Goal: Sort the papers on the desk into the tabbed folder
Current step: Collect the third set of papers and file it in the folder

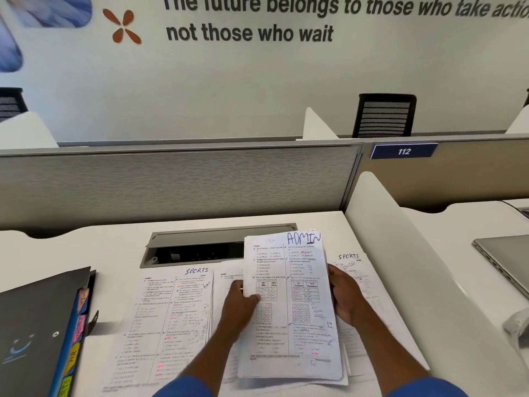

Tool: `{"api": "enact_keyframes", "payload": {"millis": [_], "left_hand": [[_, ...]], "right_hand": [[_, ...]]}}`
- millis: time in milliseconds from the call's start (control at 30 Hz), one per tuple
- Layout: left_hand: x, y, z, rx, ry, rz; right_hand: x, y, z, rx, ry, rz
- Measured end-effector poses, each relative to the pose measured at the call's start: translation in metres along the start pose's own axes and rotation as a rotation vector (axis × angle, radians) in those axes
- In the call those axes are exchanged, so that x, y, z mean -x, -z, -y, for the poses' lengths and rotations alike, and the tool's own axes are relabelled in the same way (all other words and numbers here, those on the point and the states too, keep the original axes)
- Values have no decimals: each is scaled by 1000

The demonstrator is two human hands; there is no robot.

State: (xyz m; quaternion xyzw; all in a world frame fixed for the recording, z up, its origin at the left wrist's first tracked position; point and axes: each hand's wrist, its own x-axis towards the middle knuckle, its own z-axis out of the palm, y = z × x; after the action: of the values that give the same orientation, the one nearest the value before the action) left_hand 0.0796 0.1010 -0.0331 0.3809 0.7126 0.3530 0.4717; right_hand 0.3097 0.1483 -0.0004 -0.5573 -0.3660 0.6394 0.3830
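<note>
Low at centre frame, I see my left hand (240, 303) and right hand (345, 296) closed on opposite edges of the ADMIN papers (289, 305), above SPORTS sheets (174, 319); tabbed folder (43, 333) lies lower left.

I see two bare forearms, no gloves | left hand (239, 306) and right hand (347, 296) without rings or watch | bright blue fabric sleeves (183, 388) covering both upper arms
</note>
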Motion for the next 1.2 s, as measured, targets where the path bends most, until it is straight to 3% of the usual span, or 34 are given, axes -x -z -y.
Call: {"api": "enact_keyframes", "payload": {"millis": [167, 233, 433, 700, 1200], "left_hand": [[2, 1, -9, 84, -9, -95], [4, 0, -13, 122, -21, -120], [11, -5, -34, 135, -122, -210], [7, 5, -80, 229, -254, -242], [8, -4, -57, 43, -261, -151]], "right_hand": [[3, 3, 3, -91, 72, 115], [5, 2, 4, 17, 149, 166], [3, -3, 16, 127, 231, -77], [10, -20, 63, -131, 395, -88], [10, -20, 33, 32, 310, -131]]}}
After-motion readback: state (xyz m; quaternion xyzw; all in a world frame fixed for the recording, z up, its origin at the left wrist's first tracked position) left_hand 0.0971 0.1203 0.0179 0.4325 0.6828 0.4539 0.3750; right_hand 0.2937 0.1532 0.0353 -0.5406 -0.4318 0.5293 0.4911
